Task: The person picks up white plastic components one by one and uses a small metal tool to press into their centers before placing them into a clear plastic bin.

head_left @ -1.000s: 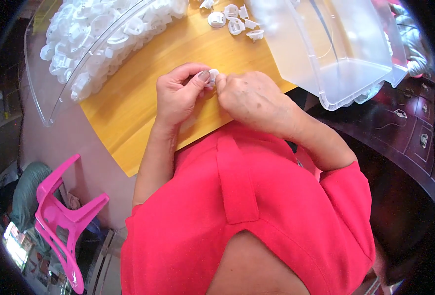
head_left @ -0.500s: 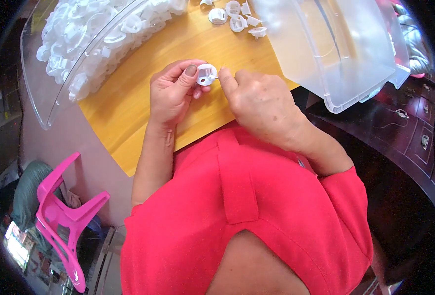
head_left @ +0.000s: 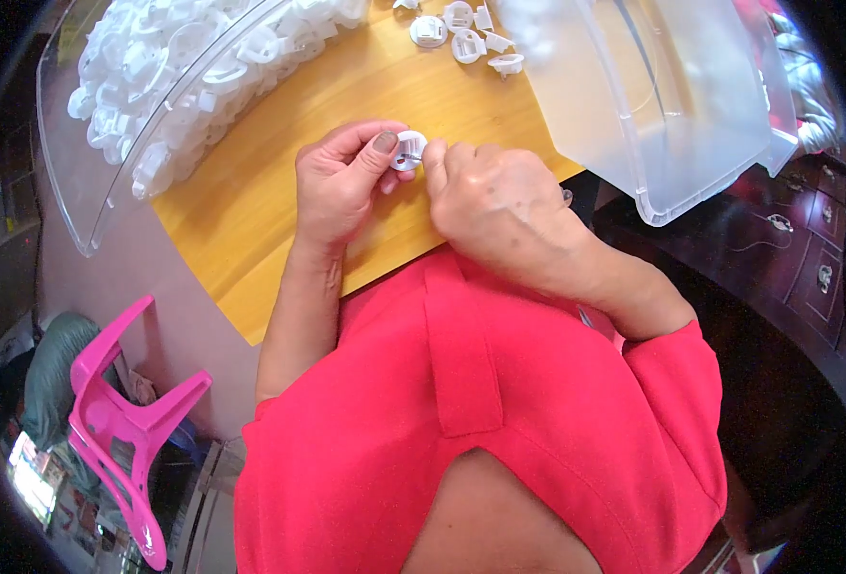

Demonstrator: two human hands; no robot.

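Shifted slightly toward 3 o'clock since half a second ago: white disc [head_left: 408,149], now nearer the right hand [head_left: 499,196], with right fingers curled tighter.

Gripped by its left edge in the left hand [head_left: 341,182], thumb on top, fingertips beneath. Closed, on the right side, apparently around a slim tool [head_left: 418,156], mostly hidden, with only a thin dark tip showing at the disc's opening. Located between both hands, seemingly above the desk [head_left: 260,163]: at 2 o'clock from left palm, at 10 o'clock from right knuckles.

For good handling, judging by pose: keep left pinch firm and clear of the tip's path, brace both hands close together, move the tip in small controlled strokes, ease off at resistance to avoid a slip.

Farther out: loose white pieces [head_left: 468,45] at 1 o'clock; heaped white pieces [head_left: 184,81] in a clear tub [head_left: 74,177] between 9 and 10; translucent bin [head_left: 691,124] just before 3. Beyond: pink stool [head_left: 121,411] between 7 and 8.
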